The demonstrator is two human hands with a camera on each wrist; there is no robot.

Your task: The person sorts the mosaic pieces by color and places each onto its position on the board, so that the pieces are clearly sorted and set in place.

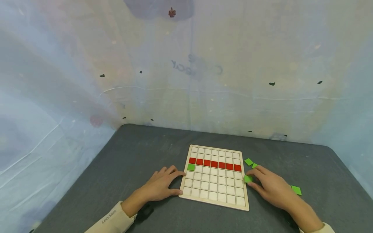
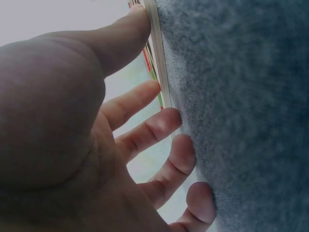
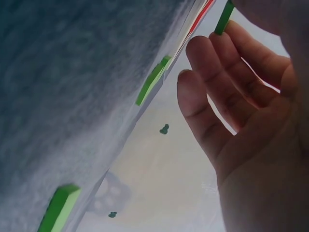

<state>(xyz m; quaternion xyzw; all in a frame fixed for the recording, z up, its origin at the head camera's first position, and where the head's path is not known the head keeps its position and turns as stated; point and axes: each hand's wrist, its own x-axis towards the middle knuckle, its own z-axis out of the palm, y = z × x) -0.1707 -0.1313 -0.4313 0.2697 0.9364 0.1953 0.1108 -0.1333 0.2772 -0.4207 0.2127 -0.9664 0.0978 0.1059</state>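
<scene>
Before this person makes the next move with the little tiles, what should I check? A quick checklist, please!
1. Right hand pinches a green tile: ok.
2. Left hand touches the board at its left edge: ok.
3. Red row filled across: ok, seven tiles.
4. Row nearer the person filled: not ok, only one placed green tile, at its left end.
5. Loose green tiles near the right hand: ok.
6. Placed tile fully seated: cannot tell.

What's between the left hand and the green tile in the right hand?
The wooden grid board, its cells empty along that stretch; seen in the head view.
</scene>
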